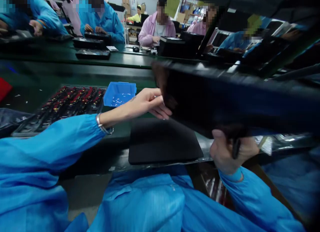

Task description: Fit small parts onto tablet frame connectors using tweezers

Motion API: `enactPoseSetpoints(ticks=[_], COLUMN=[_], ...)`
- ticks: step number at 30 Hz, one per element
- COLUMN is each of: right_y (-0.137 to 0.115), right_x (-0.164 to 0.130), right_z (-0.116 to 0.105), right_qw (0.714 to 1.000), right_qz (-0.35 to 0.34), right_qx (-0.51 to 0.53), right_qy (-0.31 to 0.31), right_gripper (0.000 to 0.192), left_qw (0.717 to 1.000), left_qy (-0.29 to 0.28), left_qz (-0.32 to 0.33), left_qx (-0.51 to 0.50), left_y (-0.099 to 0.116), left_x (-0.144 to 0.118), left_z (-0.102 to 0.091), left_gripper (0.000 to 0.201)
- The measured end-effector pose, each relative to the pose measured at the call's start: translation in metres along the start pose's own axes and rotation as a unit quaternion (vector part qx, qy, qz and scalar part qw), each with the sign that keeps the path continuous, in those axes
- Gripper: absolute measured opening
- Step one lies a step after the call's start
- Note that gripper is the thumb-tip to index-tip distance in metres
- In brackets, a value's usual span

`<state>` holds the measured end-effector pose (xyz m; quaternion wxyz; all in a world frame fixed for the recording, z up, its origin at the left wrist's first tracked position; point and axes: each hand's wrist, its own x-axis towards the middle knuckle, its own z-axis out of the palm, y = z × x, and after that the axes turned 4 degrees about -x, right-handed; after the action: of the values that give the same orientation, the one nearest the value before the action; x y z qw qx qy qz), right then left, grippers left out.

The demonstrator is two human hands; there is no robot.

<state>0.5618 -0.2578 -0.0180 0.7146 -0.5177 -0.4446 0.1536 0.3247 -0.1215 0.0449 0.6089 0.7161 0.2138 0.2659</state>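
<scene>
A large dark, glossy flat panel (200, 98) is held tilted above the bench, blurred by motion. My left hand (152, 103) grips its left edge, thumb and fingers closed on the corner. Around the panel's lower edge my right hand (231, 152) is closed, with a short black piece showing between the fingers; I cannot make out whether that is a separate tool. Below the panel, a matte black rectangular plate (165, 142) with rounded corners lies flat at the bench's near edge.
Left of my left hand stands a blue bin (120, 86) with small white pieces. Beside it, a clear tray (27, 128) holds several black parts with red and gold bits. Across the green bench (95, 71), several people work at dark devices (92, 54).
</scene>
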Motion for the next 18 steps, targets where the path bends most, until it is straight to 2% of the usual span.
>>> enactPoseSetpoints(ticks=[1,2,3,5,8,12,18], right_y=[-0.003,-0.007,-0.01,-0.015,-0.018,-0.019,-0.015], right_x=[-0.001,-0.001,0.0,0.003,0.007,0.006,0.006], right_z=[0.006,0.012,0.016,0.02,0.016,0.013,0.017], right_qw=[0.999,0.997,0.997,0.997,0.989,0.971,0.939], right_qz=[-0.013,-0.028,-0.029,0.03,0.113,0.205,0.29], right_qx=[0.014,0.024,0.036,0.065,0.094,0.11,0.137], right_qy=[0.049,0.067,0.06,0.01,-0.015,-0.062,-0.125], right_gripper=[0.015,0.014,0.015,0.018,0.025,0.029,0.028], left_qw=[1.0,1.0,1.0,0.997,0.993,0.995,0.991], left_qy=[-0.005,-0.008,-0.003,0.025,0.066,0.091,0.108], left_qz=[0.007,0.017,0.031,0.054,0.057,0.022,-0.053], left_qx=[-0.013,-0.012,0.003,0.046,0.075,0.032,-0.052], left_y=[0.001,0.002,0.004,0.006,0.006,0.0,-0.013], left_x=[-0.006,-0.012,-0.017,-0.023,-0.024,-0.019,-0.013], left_z=[0.002,0.005,0.007,0.011,0.015,0.016,0.014], left_gripper=[0.016,0.014,0.013,0.014,0.024,0.037,0.047])
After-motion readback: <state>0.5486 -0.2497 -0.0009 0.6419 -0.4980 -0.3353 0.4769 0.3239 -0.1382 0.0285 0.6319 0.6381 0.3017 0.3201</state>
